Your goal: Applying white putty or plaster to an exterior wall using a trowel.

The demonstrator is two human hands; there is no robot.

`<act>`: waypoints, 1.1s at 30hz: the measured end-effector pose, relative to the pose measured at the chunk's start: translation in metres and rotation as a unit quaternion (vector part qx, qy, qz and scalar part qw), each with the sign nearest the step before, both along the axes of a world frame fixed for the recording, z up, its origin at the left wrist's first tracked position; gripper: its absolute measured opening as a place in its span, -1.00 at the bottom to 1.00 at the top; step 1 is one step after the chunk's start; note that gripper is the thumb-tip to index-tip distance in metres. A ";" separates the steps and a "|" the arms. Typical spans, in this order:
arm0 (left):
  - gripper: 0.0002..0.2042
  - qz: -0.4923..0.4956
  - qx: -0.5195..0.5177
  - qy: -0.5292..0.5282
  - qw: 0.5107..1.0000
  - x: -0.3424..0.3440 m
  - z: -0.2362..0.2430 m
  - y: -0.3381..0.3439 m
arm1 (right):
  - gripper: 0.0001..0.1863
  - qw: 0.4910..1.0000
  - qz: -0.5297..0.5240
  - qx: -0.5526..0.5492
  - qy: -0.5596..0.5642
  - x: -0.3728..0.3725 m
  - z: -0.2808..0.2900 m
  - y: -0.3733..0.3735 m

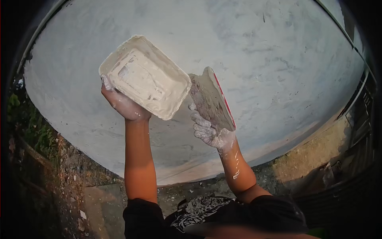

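My left hand (126,106) holds a cream-coloured rectangular tub (145,71) from below at its lower left, its inside tilted toward me and coated with pale paste. My right hand (211,134), caked in white paste, grips a wide, flat plastering blade (210,91) with a red edge along its right side and grey-beige paste smeared across it. The blade stands just right of the tub, close to its rim; whether they touch I cannot tell. Some fingers of both hands are hidden behind what they hold.
A large grey-white plastered wall (278,67) fills the view in front of me. Pipes (340,26) run along it at the right and upper left. Below are rough, littered ground (71,171), a concrete slab (101,203), plants (39,131) at left and dark slatted material at right.
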State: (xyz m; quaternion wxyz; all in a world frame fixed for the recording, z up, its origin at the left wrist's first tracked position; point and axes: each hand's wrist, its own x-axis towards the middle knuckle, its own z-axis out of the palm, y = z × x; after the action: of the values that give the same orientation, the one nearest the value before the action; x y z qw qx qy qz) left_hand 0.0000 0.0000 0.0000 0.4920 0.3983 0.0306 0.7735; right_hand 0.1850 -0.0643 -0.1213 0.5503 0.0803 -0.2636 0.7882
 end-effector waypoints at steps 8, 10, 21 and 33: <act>-0.36 0.055 -0.046 -0.034 0.997 0.015 -0.067 -0.025 | -0.33 0.983 -0.051 -0.173 -0.035 -0.001 -0.047 -0.021; -0.33 0.098 -0.035 -0.017 0.994 0.023 -0.071 -0.031 | -0.36 0.990 -0.035 -0.131 -0.033 0.004 -0.051 -0.022; -0.16 0.141 0.038 0.012 0.989 0.036 -0.099 -0.030 | -0.69 0.970 -0.076 -0.194 -0.124 0.009 -0.071 -0.019; -0.18 0.157 0.121 0.038 0.979 0.029 -0.136 -0.029 | -0.73 0.927 -0.156 -0.242 -0.241 -0.004 -0.087 -0.022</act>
State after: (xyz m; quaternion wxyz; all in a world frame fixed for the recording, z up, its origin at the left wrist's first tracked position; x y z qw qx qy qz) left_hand 0.0289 -0.0288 -0.1358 0.3113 0.4741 0.0176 0.8234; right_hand 0.1813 -0.0861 -0.2079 0.5886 -0.2901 -0.1987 0.7279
